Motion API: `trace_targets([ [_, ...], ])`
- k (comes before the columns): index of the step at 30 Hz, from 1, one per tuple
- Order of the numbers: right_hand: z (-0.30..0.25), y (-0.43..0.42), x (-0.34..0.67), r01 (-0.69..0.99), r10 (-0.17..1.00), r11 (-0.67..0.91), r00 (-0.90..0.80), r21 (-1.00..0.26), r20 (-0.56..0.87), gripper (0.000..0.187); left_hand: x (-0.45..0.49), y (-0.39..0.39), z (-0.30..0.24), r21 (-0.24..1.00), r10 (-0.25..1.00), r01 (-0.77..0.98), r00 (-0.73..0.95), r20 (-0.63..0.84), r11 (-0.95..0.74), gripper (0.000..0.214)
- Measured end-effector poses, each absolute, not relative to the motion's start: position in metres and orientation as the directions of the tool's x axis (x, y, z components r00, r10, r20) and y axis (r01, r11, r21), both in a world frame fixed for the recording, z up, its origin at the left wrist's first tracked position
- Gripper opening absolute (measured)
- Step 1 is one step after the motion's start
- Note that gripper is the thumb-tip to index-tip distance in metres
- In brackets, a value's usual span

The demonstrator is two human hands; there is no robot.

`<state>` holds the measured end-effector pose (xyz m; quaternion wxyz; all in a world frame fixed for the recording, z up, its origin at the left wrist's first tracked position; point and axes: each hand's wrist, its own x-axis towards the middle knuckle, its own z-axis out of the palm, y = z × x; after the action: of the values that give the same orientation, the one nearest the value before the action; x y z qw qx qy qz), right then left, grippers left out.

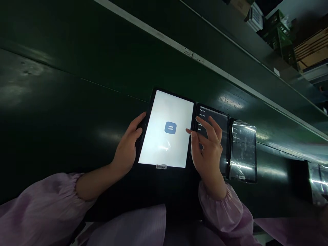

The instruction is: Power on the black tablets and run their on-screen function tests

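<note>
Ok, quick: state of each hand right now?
Left hand: closed on the left edge of the white-screen tablet.
Right hand: open, fingers spread, thumb at that tablet's right edge, holding nothing.

I see glossy glass on the lit tablet (166, 131), shiny crinkled plastic wrap (243, 152) at right, and a smooth, dull-sheened green belt (64, 102).

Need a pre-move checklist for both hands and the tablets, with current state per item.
1. Left hand grips the white-screen tablet by its left edge: ok.
2. Screen lit, blue icon centred: ok.
3. Barcode label on that tablet's near edge: ok.
4. Right hand open, fingers spread: ok.
5. Right hand touching the dark-menu tablet: cannot tell.
6. Film-wrapped tablet apart from both hands: ok.
</note>
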<state>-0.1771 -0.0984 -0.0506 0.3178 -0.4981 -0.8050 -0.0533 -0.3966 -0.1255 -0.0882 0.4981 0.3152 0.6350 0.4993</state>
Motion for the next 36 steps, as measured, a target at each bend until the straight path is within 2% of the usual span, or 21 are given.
trace_targets([
  [3,-0.051,-0.093,-0.176,0.847,0.761,0.491,-0.302,-0.205,0.574,0.041,-0.396,-0.125,-0.085,0.942,0.888,-0.07,-0.32,-0.332,0.327,0.059],
  [9,-0.053,-0.089,-0.178,0.83,0.793,0.496,-0.312,-0.257,0.523,0.035,-0.395,-0.126,-0.083,0.945,0.882,-0.119,-0.339,-0.328,0.306,0.053],
  [14,-0.06,-0.086,-0.182,0.822,0.78,0.528,-0.371,-0.212,0.503,0.034,-0.395,-0.126,-0.083,0.939,0.883,-0.16,-0.322,-0.34,0.304,0.053],
  [20,-0.057,-0.083,-0.176,0.853,0.781,0.469,-0.278,-0.231,0.559,0.041,-0.396,-0.125,-0.084,0.944,0.888,-0.154,-0.321,-0.328,0.293,0.054],
  [25,-0.058,-0.085,-0.181,0.841,0.791,0.499,-0.342,-0.211,0.508,0.035,-0.397,-0.124,-0.085,0.934,0.879,-0.197,-0.324,-0.348,0.297,0.054],
  [31,-0.054,-0.086,-0.175,0.871,0.805,0.433,-0.258,-0.233,0.534,0.042,-0.401,-0.113,-0.084,0.938,0.898,-0.194,-0.286,-0.334,0.287,0.059],
  [36,-0.047,-0.101,-0.194,0.76,0.77,0.59,-0.427,-0.274,0.474,0.029,-0.402,-0.105,-0.089,0.969,0.937,-0.1,-0.251,-0.242,0.224,0.067],
])
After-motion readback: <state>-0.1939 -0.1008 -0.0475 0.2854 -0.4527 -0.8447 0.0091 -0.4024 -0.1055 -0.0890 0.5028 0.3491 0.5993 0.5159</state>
